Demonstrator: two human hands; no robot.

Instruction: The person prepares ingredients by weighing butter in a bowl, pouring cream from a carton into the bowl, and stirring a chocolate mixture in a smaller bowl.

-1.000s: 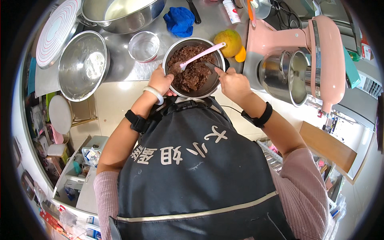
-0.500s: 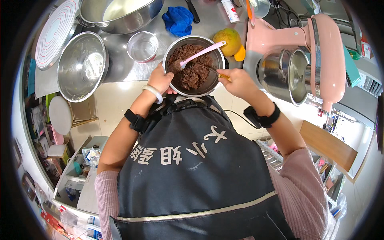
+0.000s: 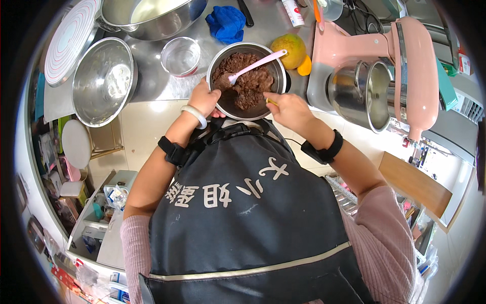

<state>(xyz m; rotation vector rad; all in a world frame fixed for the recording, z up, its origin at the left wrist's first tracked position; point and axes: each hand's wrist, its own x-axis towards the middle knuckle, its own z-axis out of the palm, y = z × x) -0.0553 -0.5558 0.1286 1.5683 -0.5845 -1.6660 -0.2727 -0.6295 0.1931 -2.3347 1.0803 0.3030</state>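
Observation:
A metal bowl (image 3: 213,60) at the table's front edge holds a dark brown, lumpy mixture (image 3: 253,81). My left hand (image 3: 204,99) grips its left rim, thumb on the inside and fingers underneath. Over the bowl's right side, my right hand (image 3: 289,109) is closed on a thin gold-handled utensil (image 3: 272,102). The utensil's working end is out of sight in the mixture and behind my fingers. A pink-handled spatula (image 3: 260,63) rests in the bowl by itself, its head in the mixture and its handle over the far right rim.
A green-yellow mango (image 3: 288,50) lies behind the bowl. Right of it stands a pink stand mixer (image 3: 420,76) with a steel bowl. To the left are a clear cup (image 3: 180,57), a steel bowl (image 3: 104,83), a large pot (image 3: 167,28) and a blue cloth (image 3: 226,24).
My right hand has moved left and slightly nearer to me, carrying the utensil further over the bowl. My left hand keeps its hold on the rim.

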